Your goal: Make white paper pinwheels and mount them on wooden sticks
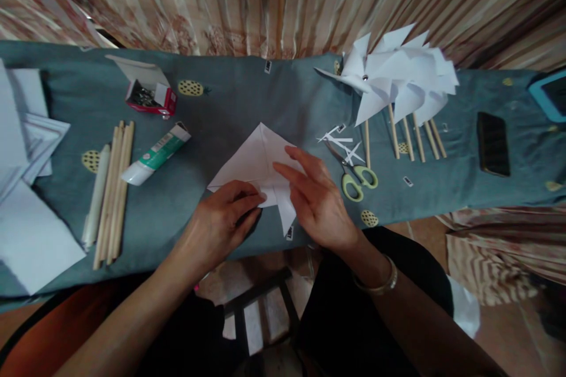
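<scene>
A folded white paper sheet [254,159] lies on the teal cloth of the table [247,94] just in front of me. My left hand [221,221] pinches its near edge with thumb and fingers closed on the paper. My right hand [316,197] rests on the sheet's right part, fingers stretched out and pressing a fold flat. A bracelet sits on my right wrist.
Green-handled scissors [354,177] and paper scraps lie right of the sheet. Several white paper pinwheels on sticks [398,79] lie at the back right, a dark phone [492,143] beyond. Left: a glue tube [154,154], wooden sticks [112,191], a red pin box [150,97], white paper stacks [26,188].
</scene>
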A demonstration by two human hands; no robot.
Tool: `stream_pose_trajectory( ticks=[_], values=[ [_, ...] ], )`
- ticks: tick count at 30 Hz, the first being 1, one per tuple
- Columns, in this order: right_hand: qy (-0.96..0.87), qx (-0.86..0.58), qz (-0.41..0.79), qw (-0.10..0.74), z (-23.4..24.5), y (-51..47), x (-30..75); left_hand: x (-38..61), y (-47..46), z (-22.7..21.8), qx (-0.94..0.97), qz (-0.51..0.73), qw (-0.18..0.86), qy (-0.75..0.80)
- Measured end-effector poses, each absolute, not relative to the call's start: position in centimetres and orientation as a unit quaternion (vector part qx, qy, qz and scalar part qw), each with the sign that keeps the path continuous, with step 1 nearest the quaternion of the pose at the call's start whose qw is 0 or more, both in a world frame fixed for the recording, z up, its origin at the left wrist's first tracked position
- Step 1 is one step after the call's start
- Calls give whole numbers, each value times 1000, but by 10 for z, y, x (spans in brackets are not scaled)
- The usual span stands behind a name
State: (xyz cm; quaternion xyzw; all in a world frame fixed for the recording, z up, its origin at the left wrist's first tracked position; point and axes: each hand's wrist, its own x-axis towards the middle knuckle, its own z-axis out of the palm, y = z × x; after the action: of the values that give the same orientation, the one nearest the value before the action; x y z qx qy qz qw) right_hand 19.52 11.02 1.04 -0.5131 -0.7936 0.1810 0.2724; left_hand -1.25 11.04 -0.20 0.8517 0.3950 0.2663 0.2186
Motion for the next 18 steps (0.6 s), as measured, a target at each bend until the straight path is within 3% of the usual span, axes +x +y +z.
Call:
stream_pose_trajectory(
  ticks=[9,18],
  values=[
    [-781,-565,114,240,11,113,208,-32,118,0,878,242,115,397],
    [-822,-531,92,186,23,99,203,-43,117,16,863,260,99,422]
  ],
)
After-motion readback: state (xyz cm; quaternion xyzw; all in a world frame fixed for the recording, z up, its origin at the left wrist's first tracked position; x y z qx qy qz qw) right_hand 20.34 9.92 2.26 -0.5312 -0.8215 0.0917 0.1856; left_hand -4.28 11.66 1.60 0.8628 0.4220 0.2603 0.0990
